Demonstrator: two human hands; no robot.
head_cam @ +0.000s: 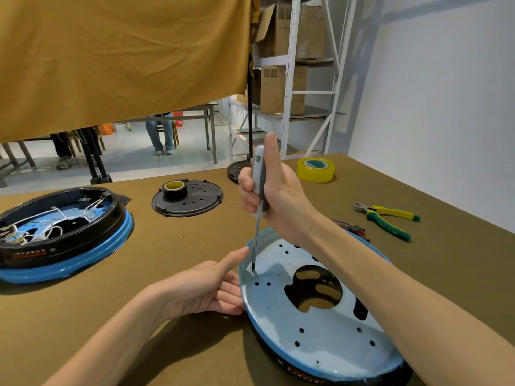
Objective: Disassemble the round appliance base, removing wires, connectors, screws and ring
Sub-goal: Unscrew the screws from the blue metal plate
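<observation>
The round appliance base (320, 327) lies nearest to me on the brown table (181, 240), its pale blue inner face up, pierced with small holes and one large irregular cutout through which the table shows. My left hand (206, 288) rests against the base's left rim, fingers loosely spread and flat along the edge, thumb pointing up toward the tool; it grips nothing. My right forearm crosses over the base, and my right hand (270, 190) is wrapped tight around the grey and white handle of a screwdriver (257, 207), thumb raised along the top. The shaft stands nearly upright, its tip set down on the base's inner face close to the left rim.

Just beyond the base's far rim, partly hidden by my right arm, sits a small dark connector (354, 228) with purple wire. Farther right of the base lie pliers (387, 218) with yellow and green handles.

Well to the left of the base stands a second base (61, 235), blue below with a black ring on top, white wires tangled inside it. Behind the base, toward the table's far side, is a black perforated round cover (192, 203) with a roll of black tape (174, 190) on it. Far right of that, near the table's back edge, sits a roll of yellow tape (315, 169).
</observation>
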